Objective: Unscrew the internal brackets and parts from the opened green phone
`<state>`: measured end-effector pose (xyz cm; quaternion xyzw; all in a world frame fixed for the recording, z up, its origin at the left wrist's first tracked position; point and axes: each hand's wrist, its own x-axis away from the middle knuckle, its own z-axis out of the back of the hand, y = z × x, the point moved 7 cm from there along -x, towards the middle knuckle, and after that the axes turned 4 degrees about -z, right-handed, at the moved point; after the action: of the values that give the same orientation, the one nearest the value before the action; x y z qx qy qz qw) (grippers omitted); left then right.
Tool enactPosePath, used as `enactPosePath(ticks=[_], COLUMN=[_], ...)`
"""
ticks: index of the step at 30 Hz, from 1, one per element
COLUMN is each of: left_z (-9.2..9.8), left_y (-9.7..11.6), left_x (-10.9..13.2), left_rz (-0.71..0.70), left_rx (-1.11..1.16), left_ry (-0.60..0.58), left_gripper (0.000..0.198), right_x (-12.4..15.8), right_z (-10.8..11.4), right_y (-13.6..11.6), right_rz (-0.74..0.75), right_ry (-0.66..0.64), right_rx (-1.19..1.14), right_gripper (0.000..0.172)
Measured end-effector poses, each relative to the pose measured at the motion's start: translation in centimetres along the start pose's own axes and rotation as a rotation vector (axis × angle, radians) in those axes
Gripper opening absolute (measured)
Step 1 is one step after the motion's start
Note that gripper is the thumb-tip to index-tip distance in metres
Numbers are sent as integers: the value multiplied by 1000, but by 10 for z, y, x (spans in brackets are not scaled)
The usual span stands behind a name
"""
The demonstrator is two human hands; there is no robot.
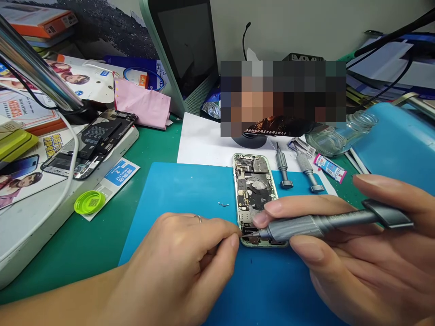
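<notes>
An opened phone (256, 199) lies on the blue mat with its inner parts bare and a pale green frame. My right hand (360, 267) holds a grey precision screwdriver (295, 228) nearly level, its thin tip pointing left over the phone's lower end. At that lower left corner, my left hand (183, 253) is closed, thumb and forefinger pinched right by the screwdriver tip. Whatever sits between those fingertips is too small to make out. Tiny screws or metal bits (223, 204) lie on the mat left of the phone.
Two more screwdrivers (282, 165) lie behind the phone, near a small tube (330, 167) and a glass jar (341, 131). At left, a phone screen assembly (98, 138) rests on a white box, with a green cap (89, 202) beside it. A propped-up device has its screen blurred.
</notes>
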<state>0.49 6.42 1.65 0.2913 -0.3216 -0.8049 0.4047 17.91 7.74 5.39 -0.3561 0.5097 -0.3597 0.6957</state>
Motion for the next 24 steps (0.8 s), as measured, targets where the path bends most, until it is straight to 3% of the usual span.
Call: enactPosePath(ticks=[7,24], left_z=[1,-3], left_y=[-1,-1], left_x=[-1,0], left_rz=[17,-51], left_rx=[-11,-41], left_ry=[11,24], left_gripper=[29,34], right_x=[-2,-1], right_z=[-2,-2], right_y=[0,0], right_rz=[17,31], right_ry=[-1,3], right_rx=[-23,-68], right_gripper=[79,73])
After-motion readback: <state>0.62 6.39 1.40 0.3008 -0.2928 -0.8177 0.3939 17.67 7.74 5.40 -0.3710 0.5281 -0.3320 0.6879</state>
